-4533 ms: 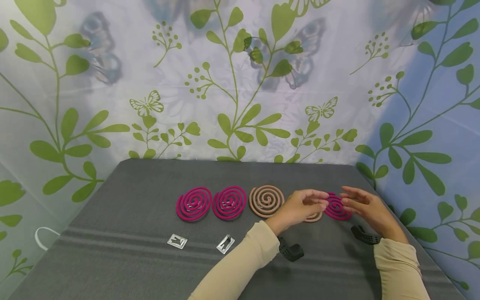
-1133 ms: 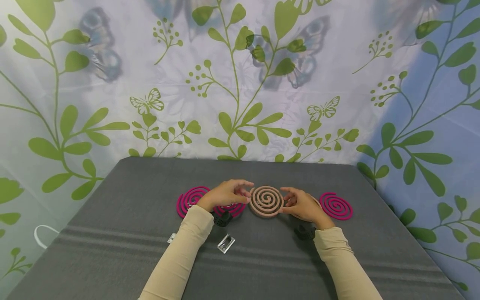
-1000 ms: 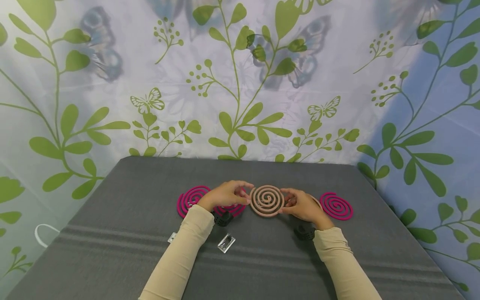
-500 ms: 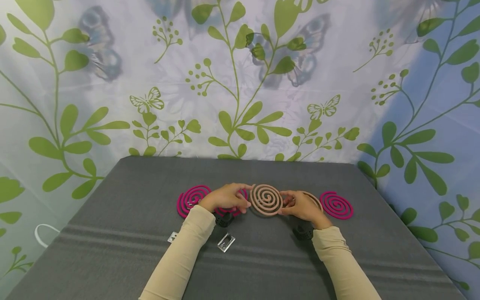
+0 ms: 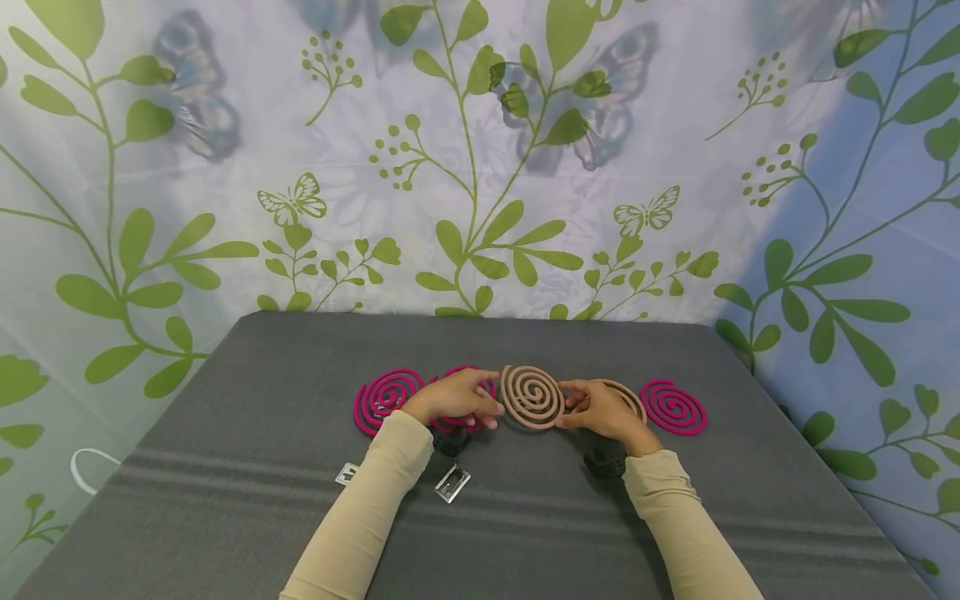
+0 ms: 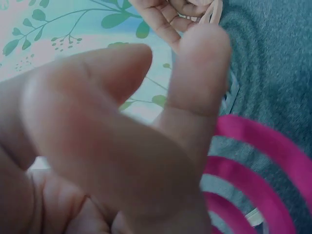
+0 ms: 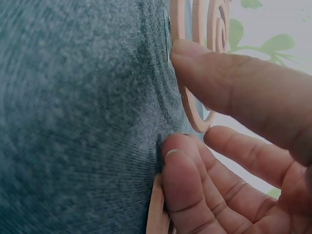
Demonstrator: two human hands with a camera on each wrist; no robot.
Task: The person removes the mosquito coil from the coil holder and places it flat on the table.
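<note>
My right hand (image 5: 603, 408) pinches the right rim of a tan mosquito coil (image 5: 532, 398). In the right wrist view the coil (image 7: 195, 19) stands off the grey cloth, its rim between thumb and index finger. My left hand (image 5: 457, 396) is at the coil's left side, over a magenta coil (image 5: 468, 369) that it partly hides. The left wrist view shows the left thumb and fingers (image 6: 200, 63) apart, with the tan coil (image 6: 214, 12) beyond the fingertip; contact is hard to tell. Another tan coil (image 5: 626, 392) lies partly behind the right hand.
One magenta coil (image 5: 386, 400) lies at the row's left end, another (image 5: 672, 408) at its right end. Nearer me are two small metal coil stands, one (image 5: 452, 483) in full view and one (image 5: 347, 473) partly behind my left sleeve. Patterned cloth hangs behind the grey table (image 5: 525, 533).
Both hands have come from the right end of the row to the middle tan coil. Over the last second this coil has shifted slightly and tilted; the left fingers have spread a little from it.
</note>
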